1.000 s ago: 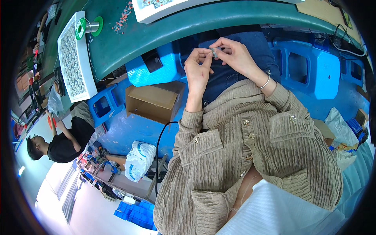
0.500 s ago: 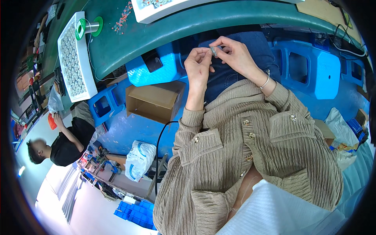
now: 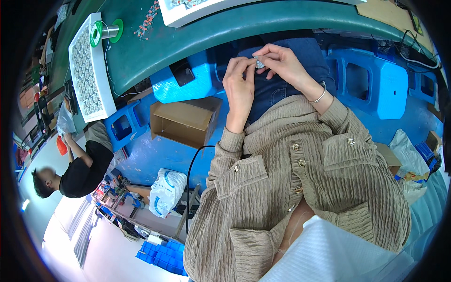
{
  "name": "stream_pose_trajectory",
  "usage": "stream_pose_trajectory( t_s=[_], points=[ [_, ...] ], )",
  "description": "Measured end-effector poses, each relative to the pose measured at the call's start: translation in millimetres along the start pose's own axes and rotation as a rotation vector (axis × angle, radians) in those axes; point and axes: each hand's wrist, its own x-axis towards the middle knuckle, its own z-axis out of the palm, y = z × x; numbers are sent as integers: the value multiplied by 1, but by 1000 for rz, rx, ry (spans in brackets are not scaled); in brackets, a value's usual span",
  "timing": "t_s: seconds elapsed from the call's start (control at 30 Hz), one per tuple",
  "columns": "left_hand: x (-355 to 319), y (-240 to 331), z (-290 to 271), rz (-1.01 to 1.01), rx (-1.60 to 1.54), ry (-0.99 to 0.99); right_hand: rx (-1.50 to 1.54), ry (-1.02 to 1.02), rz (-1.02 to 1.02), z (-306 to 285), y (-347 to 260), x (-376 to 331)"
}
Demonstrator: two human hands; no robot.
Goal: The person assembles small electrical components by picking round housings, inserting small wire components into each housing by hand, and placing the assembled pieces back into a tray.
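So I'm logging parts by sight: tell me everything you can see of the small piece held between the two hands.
The small piece is pale, whitish-grey and roundish; too small to tell its material or parts. It is pinched between the fingertips of the left hand and the right hand, held above the lap over blue jeans, just below the green table edge.

Ribbed beige cloth jacket, matt brown cardboard box, glossy blue plastic stool, smooth green tabletop
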Motion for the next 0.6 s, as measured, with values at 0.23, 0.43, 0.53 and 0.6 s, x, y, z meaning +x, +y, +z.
stream_pose_trajectory(
  t_s=[0.23,0.43,0.53,0.6],
  points=[
    [-3,1,1,110,146,-5,20,-22,11,0,0,-1],
    [-5,4,2,155,221,-5,1,-16,-7,1,-1,0],
    [-7,5,4,172,269,-14,6,-21,-11,-1,1,1],
    [-6,8,5,193,317,-19,8,-29,-21,-2,1,4]
  ],
)
